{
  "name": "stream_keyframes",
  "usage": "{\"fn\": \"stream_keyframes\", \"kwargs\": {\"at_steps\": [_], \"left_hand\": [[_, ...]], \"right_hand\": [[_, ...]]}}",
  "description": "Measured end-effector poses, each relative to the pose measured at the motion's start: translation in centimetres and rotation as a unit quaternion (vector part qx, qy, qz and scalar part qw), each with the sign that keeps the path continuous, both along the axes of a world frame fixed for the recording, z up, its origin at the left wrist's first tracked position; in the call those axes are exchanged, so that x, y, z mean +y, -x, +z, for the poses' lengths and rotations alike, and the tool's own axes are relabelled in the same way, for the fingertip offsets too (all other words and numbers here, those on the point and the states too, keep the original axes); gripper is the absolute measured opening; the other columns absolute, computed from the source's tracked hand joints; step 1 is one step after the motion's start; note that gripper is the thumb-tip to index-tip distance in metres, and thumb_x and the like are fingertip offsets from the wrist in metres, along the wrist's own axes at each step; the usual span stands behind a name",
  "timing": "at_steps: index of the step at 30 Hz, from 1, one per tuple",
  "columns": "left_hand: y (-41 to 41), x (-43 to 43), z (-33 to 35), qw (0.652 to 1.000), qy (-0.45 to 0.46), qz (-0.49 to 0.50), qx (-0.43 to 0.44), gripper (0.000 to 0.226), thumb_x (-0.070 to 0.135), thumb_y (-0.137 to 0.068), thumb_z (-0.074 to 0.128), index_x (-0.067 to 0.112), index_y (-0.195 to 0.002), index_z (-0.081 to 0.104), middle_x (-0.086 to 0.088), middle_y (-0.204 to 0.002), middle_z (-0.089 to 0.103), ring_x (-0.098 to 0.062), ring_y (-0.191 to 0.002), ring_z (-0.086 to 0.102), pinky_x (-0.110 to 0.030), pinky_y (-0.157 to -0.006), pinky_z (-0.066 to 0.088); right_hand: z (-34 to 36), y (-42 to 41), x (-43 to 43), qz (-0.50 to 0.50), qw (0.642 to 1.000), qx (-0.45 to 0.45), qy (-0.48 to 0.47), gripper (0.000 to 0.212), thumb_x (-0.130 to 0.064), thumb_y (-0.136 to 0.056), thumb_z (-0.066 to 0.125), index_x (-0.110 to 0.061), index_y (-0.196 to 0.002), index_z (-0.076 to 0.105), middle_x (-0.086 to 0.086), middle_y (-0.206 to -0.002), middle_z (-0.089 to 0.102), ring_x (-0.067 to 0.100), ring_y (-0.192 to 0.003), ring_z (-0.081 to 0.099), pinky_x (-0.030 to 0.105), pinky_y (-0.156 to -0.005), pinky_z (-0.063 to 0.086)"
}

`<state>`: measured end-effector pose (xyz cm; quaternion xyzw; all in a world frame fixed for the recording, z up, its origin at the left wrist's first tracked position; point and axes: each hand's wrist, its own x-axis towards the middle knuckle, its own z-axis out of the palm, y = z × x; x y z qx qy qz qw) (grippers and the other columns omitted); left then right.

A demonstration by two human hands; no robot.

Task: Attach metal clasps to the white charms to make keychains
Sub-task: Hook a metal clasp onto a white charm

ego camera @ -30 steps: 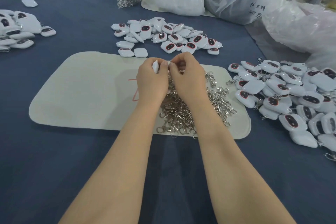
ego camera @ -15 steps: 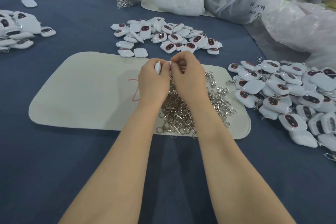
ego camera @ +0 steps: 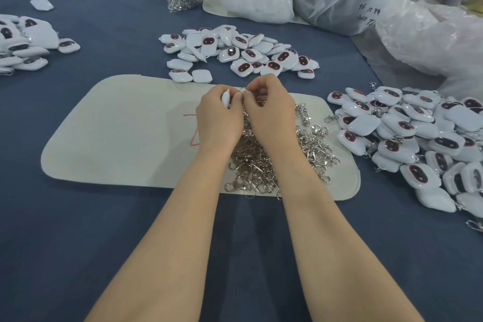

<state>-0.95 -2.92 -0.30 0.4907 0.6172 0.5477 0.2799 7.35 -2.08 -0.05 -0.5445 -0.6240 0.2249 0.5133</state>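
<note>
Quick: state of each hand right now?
Left hand: closed, holding a white charm.
Right hand: closed, pinching a metal clasp next to the charm.

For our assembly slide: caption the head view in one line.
Left hand grips a white charm, right hand pinches a metal clasp at it, above the clasp pile.

White charm (ego camera: 225, 98) edge-on above the silver clasp heap (ego camera: 249, 168), a small ring (ego camera: 242, 89), seemingly metal, just beside it.
</note>
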Motion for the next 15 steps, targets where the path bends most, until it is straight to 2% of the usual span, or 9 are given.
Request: {"fn": "stream_keyframes", "kwargs": {"at_steps": [7,15], "left_hand": [[0.09,-0.11,-0.07,0.999,-0.012,0.016,0.043,0.009,0.013,-0.092,0.054,0.014,-0.087,0.061,0.006,-0.083,0.059,-0.013,-0.079,0.051,-0.018,-0.063,0.032],[0.22,-0.22,-0.11,0.996,-0.022,0.011,0.088,0.01,0.013,-0.093,0.052,0.011,-0.089,0.062,0.005,-0.082,0.058,-0.014,-0.075,0.048,-0.017,-0.06,0.028]], "right_hand": [[0.0,0.04,0.07,0.014,1.0,0.011,0.016,0.012,-0.005,-0.086,0.061,-0.015,-0.084,0.055,-0.015,-0.074,0.054,-0.01,-0.065,0.051,0.005,-0.064,0.041],[-0.17,-0.39,0.12,0.053,0.998,-0.014,0.03,0.018,-0.004,-0.088,0.056,-0.019,-0.082,0.048,-0.012,-0.078,0.052,-0.007,-0.07,0.049,0.007,-0.067,0.04]]}}
